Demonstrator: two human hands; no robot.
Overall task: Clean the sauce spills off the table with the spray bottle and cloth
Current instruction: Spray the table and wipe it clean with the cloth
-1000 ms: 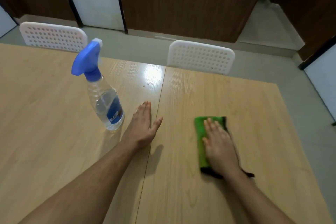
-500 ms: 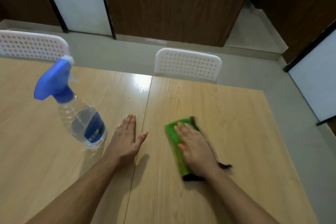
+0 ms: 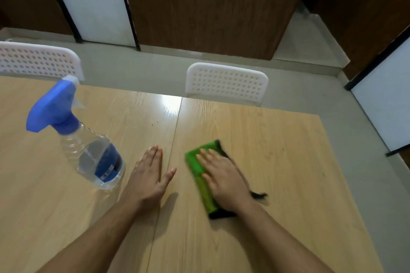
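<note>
A folded green cloth point(image 3: 195, 166) with a dark edge lies on the wooden table point(image 3: 277, 162), right of the centre seam. My right hand point(image 3: 224, 178) presses flat on it with straight fingers. My left hand point(image 3: 147, 176) rests flat on the table just left of the seam, fingers straight. A clear spray bottle point(image 3: 93, 155) with a blue trigger head and blue label stands upright to the left of my left hand, apart from it. A few tiny orange specks point(image 3: 155, 123) sit on the table farther back near the seam.
Two white perforated chairs stand at the table's far edge, one at the left point(image 3: 37, 60) and one at the middle point(image 3: 226, 83). Beyond them are grey floor, brown panels and a white door. The table's right edge point(image 3: 346, 184) runs close to the cloth side.
My right hand has slid the green cloth leftward across the table toward the seam. The left hand and the spray bottle have stayed in place; the camera view shifted right.
</note>
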